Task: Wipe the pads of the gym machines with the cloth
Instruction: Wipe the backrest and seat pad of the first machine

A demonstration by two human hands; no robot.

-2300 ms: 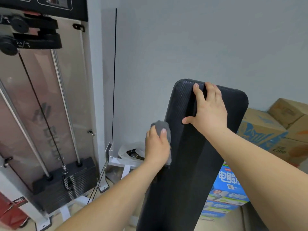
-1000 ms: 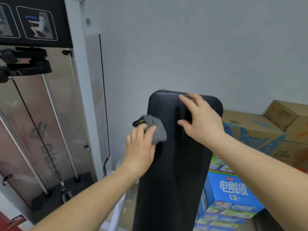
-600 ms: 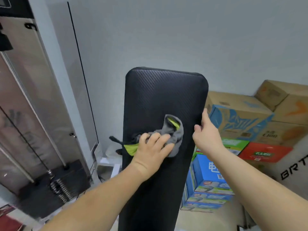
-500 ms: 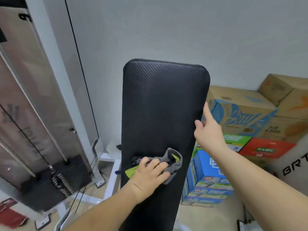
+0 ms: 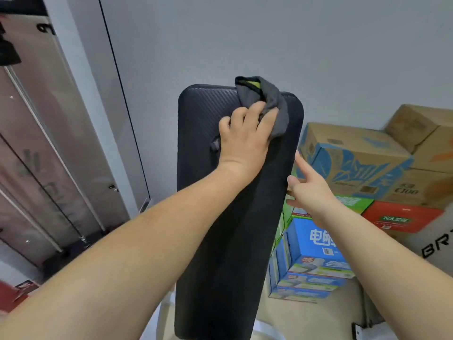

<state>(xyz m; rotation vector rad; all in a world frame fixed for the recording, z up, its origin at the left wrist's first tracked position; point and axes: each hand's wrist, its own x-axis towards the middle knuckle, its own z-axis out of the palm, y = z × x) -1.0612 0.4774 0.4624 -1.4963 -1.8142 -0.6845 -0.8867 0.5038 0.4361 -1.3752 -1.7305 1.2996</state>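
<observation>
A tall black padded back pad (image 5: 203, 148) stands upright in the middle of the view. My left hand (image 5: 245, 136) holds a grey cloth with a lime-green edge (image 5: 272, 101) against the pad's upper right part, with the cloth bunched up over the top rim. My right hand (image 5: 308, 190) holds the pad's right edge lower down; its forefinger lies straight along the edge and the thumb touches the front face.
A cable machine with guide rods and a clear shield (image 5: 44, 148) stands at the left. Stacked cardboard boxes (image 5: 353, 163) and blue cartons (image 5: 313, 253) fill the right side behind the pad. A grey wall (image 5: 245, 40) is behind.
My left hand has swept the cloth from the pad's lower middle up to its top right corner. My right hand has stayed on the right edge.
</observation>
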